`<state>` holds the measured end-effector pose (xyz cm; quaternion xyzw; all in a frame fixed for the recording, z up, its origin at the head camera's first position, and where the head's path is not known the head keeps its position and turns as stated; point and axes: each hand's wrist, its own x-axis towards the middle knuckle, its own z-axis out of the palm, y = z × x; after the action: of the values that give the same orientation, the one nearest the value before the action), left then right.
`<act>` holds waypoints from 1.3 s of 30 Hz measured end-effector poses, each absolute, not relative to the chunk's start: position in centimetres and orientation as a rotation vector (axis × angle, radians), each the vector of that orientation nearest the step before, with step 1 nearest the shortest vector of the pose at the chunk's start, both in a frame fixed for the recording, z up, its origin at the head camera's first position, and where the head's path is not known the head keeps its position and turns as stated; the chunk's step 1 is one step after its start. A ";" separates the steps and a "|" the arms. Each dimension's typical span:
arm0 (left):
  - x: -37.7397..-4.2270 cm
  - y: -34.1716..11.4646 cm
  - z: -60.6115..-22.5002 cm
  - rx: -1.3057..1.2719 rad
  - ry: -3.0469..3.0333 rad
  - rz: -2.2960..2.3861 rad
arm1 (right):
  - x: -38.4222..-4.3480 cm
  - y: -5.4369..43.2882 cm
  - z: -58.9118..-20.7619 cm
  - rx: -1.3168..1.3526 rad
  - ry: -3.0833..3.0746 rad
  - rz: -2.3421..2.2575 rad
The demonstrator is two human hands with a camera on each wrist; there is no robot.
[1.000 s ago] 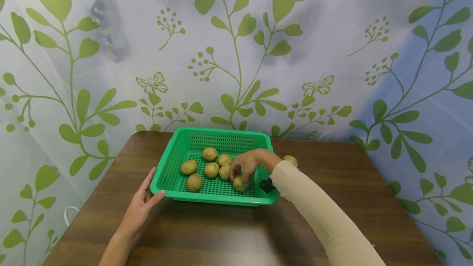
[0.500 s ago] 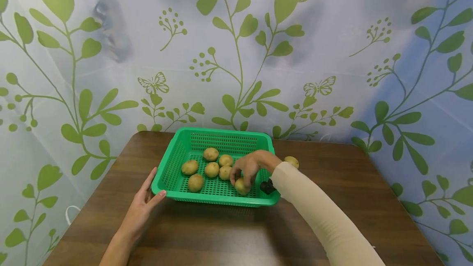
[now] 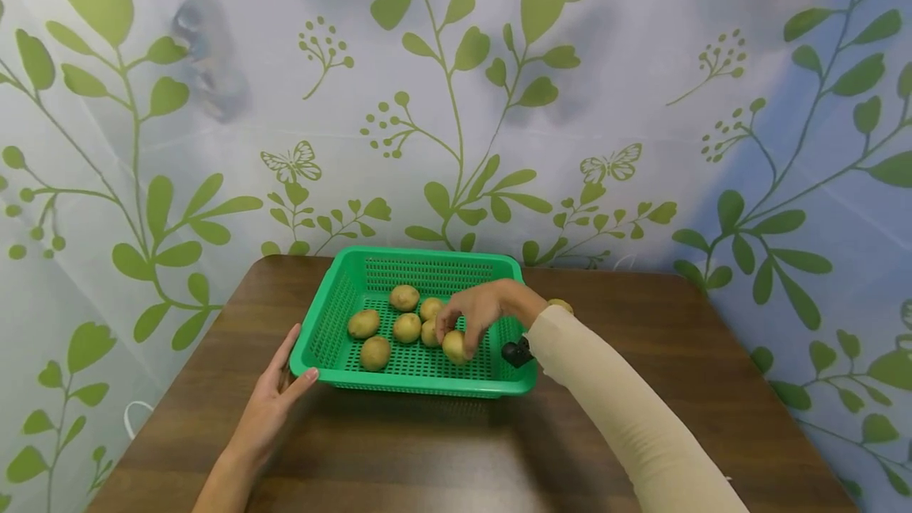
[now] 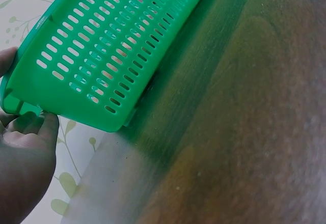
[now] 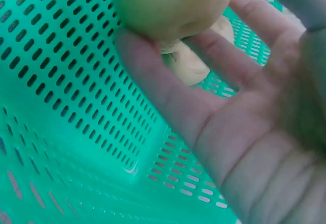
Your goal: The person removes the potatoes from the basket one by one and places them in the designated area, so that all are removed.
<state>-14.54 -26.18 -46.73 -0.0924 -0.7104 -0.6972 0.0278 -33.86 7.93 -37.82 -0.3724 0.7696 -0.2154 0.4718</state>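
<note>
A green plastic basket (image 3: 420, 386) with slotted walls stands on the table, several potatoes lying in it. At its near left corner my left hand (image 3: 269, 396) grips the rim, with the fingers along the left side and the thumb at the front. The left wrist view shows that hand (image 4: 25, 152) at the rim of the basket (image 4: 102, 107). Inside the right part of the basket, my right hand (image 3: 479, 312) pinches a potato (image 3: 454, 347) between thumb and fingers. Close up in the right wrist view, this potato (image 5: 170, 5) sits above the slotted floor.
Another potato (image 3: 560, 305) lies outside the basket on the right, partly hidden behind the right sleeve (image 3: 613, 394). A black device (image 3: 516, 352) is at the right wrist. Behind the brown wooden table (image 3: 427, 450) hangs a leaf-patterned curtain (image 3: 399, 180).
My right hand has raised the pinched potato a little and shifted it slightly left, closer to the other potatoes. The left hand keeps its grip on the basket corner.
</note>
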 end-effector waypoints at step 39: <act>-14.7 -26.0 -47.0 -0.333 -2.134 -2.187 | -34.3 12.2 -35.7 -0.834 1.835 -1.090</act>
<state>-14.68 -26.04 -47.01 -0.1084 -0.6939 -0.7111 0.0337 -34.27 12.16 -35.69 -0.3315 0.7296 -0.4334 0.4122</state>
